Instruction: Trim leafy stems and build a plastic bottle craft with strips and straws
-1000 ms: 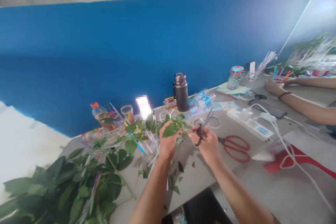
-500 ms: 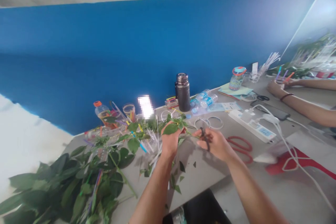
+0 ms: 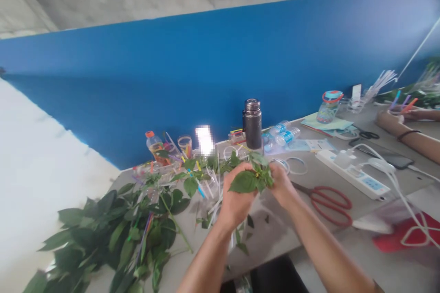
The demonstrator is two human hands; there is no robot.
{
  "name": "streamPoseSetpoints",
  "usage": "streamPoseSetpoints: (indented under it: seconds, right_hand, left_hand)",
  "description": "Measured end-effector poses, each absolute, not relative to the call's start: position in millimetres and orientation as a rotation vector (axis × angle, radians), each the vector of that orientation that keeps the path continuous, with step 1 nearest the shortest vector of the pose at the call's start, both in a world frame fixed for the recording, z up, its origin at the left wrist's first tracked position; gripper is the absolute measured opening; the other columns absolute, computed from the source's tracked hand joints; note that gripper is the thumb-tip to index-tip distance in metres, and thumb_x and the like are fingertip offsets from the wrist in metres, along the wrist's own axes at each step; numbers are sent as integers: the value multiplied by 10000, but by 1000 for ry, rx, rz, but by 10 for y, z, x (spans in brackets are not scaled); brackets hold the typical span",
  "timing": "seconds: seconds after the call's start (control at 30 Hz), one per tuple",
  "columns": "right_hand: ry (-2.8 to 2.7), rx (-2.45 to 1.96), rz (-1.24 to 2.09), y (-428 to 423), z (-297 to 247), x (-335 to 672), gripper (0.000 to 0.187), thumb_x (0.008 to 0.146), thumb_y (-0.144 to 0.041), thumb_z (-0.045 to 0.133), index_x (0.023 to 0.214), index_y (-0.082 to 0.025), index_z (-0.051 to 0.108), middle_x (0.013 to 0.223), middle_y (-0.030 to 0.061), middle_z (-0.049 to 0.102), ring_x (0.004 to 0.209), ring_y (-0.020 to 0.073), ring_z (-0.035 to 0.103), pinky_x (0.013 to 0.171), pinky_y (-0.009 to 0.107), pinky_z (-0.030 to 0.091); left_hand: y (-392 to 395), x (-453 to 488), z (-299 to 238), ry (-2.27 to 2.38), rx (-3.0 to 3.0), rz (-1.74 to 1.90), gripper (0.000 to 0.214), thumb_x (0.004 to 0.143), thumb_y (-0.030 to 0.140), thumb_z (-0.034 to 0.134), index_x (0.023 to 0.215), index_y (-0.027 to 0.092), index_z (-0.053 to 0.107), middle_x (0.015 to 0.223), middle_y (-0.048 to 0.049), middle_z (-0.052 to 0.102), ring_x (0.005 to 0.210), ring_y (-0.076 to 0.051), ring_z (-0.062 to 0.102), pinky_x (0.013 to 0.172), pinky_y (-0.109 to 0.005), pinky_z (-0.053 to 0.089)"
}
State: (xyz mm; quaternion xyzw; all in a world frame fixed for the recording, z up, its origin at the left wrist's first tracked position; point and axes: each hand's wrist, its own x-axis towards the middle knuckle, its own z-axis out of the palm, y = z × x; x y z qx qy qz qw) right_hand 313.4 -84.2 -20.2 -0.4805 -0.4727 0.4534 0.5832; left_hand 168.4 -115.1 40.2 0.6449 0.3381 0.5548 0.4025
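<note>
Two hands, apart half a second ago, now meet over the surface's (image 3: 275,236) near edge. The left hand (image 3: 237,203) grasps the leafy sprig (image 3: 252,178). The right hand (image 3: 283,185) presses against it, its grip hidden by leaves and the small scissors out of sight.

We see through one head-worn camera, facing forward and down, near above our left hand (image 3: 236,203) and right hand (image 3: 282,186); beyond the hands rises the blue partition (image 3: 206,68), tilted.

left hand (image 3: 236,199) curled closed, right hand (image 3: 283,184) just beside it, forearms converging
</note>
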Motion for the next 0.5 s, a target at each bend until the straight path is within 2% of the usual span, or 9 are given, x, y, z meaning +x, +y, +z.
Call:
streamPoseSetpoints:
  seconds: [0.13,0.2,0.27,0.33,0.5]
  right_hand:
    - [-1075,-1076,1166,-762,-158,2832,310,577,-389,822,776,-182,707,673,19,657,638,178,578,583,279,439]
    - [-1056,-1080,1196,-728,-135,2736,364,569,-384,841,842,-172,723,663,-3,633,606,145,529,555,256,388]
    - [-1034,-1096,1227,-676,-113,2665,392,575,-397,841,868,-164,724,625,-26,593,563,118,467,522,244,328]
    - [-1019,-1103,1260,-599,-104,2600,406,572,-408,838,870,-160,718,600,-36,570,545,111,441,507,243,299]
    - [-1014,-1078,1263,-386,-233,2452,406,582,-431,838,843,-149,707,606,-26,583,554,117,454,511,249,304]
  left_hand:
    - [-1276,1146,738,941,1645,1604,146,682,95,768,762,207,722,736,-7,717,652,-150,637,623,-257,518]
    - [-1177,807,901,1067,1562,1744,186,677,101,781,822,208,739,728,2,724,655,-155,660,642,-266,542]
    - [-983,498,1037,1152,1481,1783,149,677,137,800,788,194,718,693,3,710,627,-152,654,612,-265,535]
    - [-740,258,1119,1089,1436,1760,160,663,190,830,752,179,698,711,-8,708,621,-154,647,578,-267,522]
    - [-205,-43,996,1161,1443,1522,315,487,187,925,708,155,702,670,-15,703,584,-149,623,553,-263,498]
